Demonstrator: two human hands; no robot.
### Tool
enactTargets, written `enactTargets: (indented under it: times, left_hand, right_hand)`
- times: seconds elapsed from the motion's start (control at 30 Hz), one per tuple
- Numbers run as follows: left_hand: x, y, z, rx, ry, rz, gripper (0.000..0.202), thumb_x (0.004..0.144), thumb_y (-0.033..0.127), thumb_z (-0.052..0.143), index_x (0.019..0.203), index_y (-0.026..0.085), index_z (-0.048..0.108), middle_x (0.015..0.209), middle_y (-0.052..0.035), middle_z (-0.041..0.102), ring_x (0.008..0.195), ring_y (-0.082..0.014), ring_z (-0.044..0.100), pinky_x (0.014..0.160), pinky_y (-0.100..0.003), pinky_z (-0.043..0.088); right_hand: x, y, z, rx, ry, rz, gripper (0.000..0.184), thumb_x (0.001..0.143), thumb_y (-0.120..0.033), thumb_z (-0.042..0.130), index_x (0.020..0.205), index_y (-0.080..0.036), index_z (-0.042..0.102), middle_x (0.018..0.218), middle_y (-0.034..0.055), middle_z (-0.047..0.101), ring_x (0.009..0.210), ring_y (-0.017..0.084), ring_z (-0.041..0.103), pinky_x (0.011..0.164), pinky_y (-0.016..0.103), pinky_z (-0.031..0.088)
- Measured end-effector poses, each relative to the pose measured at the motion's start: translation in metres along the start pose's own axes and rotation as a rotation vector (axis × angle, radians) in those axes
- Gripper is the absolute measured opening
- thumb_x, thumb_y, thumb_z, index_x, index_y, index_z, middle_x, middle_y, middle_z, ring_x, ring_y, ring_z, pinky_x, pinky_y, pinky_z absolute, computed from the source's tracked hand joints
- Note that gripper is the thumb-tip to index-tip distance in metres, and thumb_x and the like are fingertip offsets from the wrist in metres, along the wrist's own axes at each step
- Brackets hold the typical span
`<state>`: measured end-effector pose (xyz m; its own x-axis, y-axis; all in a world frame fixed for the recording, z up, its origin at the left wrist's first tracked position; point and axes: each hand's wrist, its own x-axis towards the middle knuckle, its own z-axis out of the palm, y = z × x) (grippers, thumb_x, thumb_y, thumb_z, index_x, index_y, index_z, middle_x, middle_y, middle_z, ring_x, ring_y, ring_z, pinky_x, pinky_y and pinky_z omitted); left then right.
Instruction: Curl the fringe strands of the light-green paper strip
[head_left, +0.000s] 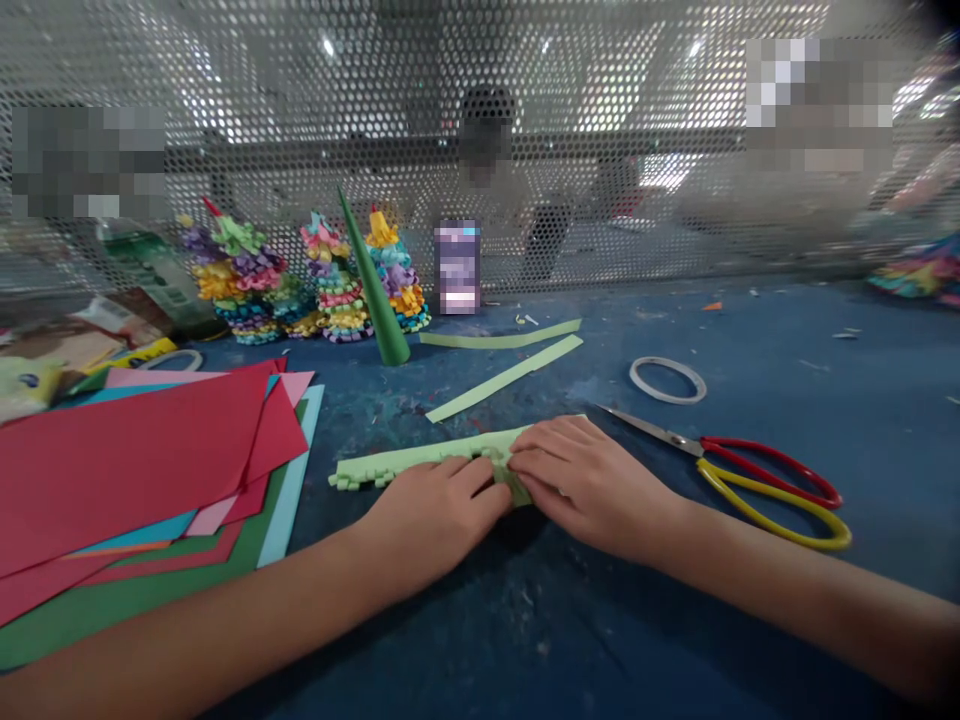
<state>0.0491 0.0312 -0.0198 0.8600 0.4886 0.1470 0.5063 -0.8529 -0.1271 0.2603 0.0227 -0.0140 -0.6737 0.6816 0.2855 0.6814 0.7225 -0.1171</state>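
Both my hands are together on a light green paper strip (405,458) with a finely cut fringe, which lies on the blue work table (570,620). My left hand (439,510) holds the strip from the near side. My right hand (592,485) presses on its right end, where the paper bunches up between my fingers. Part of the strip is hidden under my hands. Red-handled scissors (750,480) lie closed to the right of my right hand, their blade tips close to my fingers.
Two plain green strips (502,380) and a tall green paper cone (382,290) lie ahead of my hands. Behind them stand multicoloured paper trees (240,280). A stack of coloured paper sheets (135,460) lies at left, a tape roll (667,380) at right, and a perforated metal screen (480,80) beyond.
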Motion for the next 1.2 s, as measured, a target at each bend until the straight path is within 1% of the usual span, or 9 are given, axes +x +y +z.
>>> enactTargets:
  times: [0.07, 0.23, 0.47, 0.67, 0.77, 0.9, 1.03, 1.13, 1.2]
  left_hand:
    - [0.0, 0.001, -0.002, -0.025, 0.011, 0.011, 0.011, 0.091, 0.022, 0.043, 0.092, 0.018, 0.053, 0.085, -0.0031, 0.056, 0.076, -0.0194, 0.056, 0.062, -0.031, 0.048]
    - [0.005, 0.005, -0.006, -0.186, -0.04, -0.086, 0.018, 0.09, 0.036, 0.048, 0.095, 0.018, 0.051, 0.09, -0.003, 0.057, 0.079, -0.0211, 0.058, 0.063, -0.034, 0.052]
    - [0.007, 0.006, 0.004, -0.125, -0.063, -0.048, 0.013, 0.093, 0.021, 0.039, 0.093, 0.018, 0.051, 0.081, -0.0021, 0.059, 0.068, -0.0198, 0.06, 0.055, -0.031, 0.05]
    - [0.008, 0.006, -0.006, -0.305, -0.109, -0.164, 0.02, 0.091, 0.035, 0.048, 0.101, 0.018, 0.051, 0.093, -0.0028, 0.063, 0.083, -0.0207, 0.064, 0.067, -0.032, 0.052]
    - [0.008, 0.006, -0.006, -0.26, -0.145, -0.181, 0.013, 0.092, 0.03, 0.046, 0.098, 0.02, 0.052, 0.085, 0.0003, 0.065, 0.074, -0.019, 0.065, 0.06, -0.028, 0.051]
    - [0.004, 0.006, 0.005, -0.139, -0.076, -0.116, 0.016, 0.095, 0.028, 0.039, 0.093, 0.02, 0.053, 0.071, 0.0015, 0.063, 0.061, -0.0185, 0.063, 0.05, -0.027, 0.047]
    - [0.002, 0.004, 0.011, -0.137, -0.018, -0.066, 0.024, 0.097, 0.029, 0.032, 0.091, 0.019, 0.053, 0.071, -0.0003, 0.063, 0.061, -0.0175, 0.063, 0.05, -0.026, 0.046]
    - [0.003, 0.001, 0.01, -0.207, -0.011, -0.114, 0.023, 0.097, 0.028, 0.033, 0.092, 0.019, 0.054, 0.075, -0.0003, 0.064, 0.064, -0.0163, 0.064, 0.052, -0.025, 0.045]
    - [0.004, -0.001, 0.006, -0.25, -0.049, -0.188, 0.024, 0.097, 0.029, 0.033, 0.091, 0.019, 0.054, 0.072, 0.0003, 0.064, 0.061, -0.0158, 0.063, 0.051, -0.024, 0.044]
  right_hand:
    - [-0.001, -0.006, 0.0, 0.039, -0.01, 0.002, 0.017, 0.088, -0.016, 0.045, 0.093, -0.016, 0.061, 0.099, 0.0069, 0.06, 0.093, 0.021, 0.052, 0.085, 0.039, 0.04]
    - [-0.003, -0.007, 0.006, 0.127, -0.058, 0.069, 0.014, 0.084, -0.014, 0.048, 0.091, -0.016, 0.059, 0.096, 0.0066, 0.059, 0.091, 0.02, 0.05, 0.083, 0.037, 0.041]
    - [-0.002, -0.005, 0.01, 0.154, -0.04, 0.073, 0.016, 0.08, -0.011, 0.049, 0.091, -0.016, 0.059, 0.095, 0.0061, 0.058, 0.09, 0.02, 0.049, 0.083, 0.037, 0.041]
    - [-0.002, -0.005, 0.009, 0.175, -0.034, 0.117, 0.016, 0.083, -0.012, 0.047, 0.094, -0.016, 0.058, 0.089, 0.0057, 0.058, 0.086, 0.019, 0.048, 0.08, 0.036, 0.04]
    - [-0.001, -0.004, 0.008, 0.207, -0.03, 0.121, 0.014, 0.084, -0.011, 0.047, 0.089, -0.017, 0.058, 0.088, 0.0048, 0.058, 0.085, 0.018, 0.048, 0.079, 0.034, 0.039]
    - [0.002, -0.002, 0.007, 0.261, -0.02, 0.101, 0.014, 0.085, -0.01, 0.046, 0.085, -0.018, 0.058, 0.088, 0.0034, 0.059, 0.085, 0.017, 0.048, 0.08, 0.033, 0.038]
    - [0.001, -0.002, 0.006, 0.28, -0.022, 0.09, 0.015, 0.086, -0.01, 0.045, 0.086, -0.018, 0.058, 0.09, 0.004, 0.059, 0.086, 0.017, 0.048, 0.08, 0.033, 0.038]
    - [0.0, -0.004, 0.006, 0.269, -0.018, 0.093, 0.015, 0.087, -0.012, 0.045, 0.089, -0.017, 0.059, 0.09, 0.0047, 0.06, 0.086, 0.018, 0.049, 0.08, 0.034, 0.039]
    - [-0.002, -0.005, 0.006, 0.257, -0.013, 0.09, 0.016, 0.088, -0.014, 0.044, 0.091, -0.017, 0.059, 0.089, 0.0053, 0.06, 0.086, 0.019, 0.05, 0.079, 0.035, 0.039]
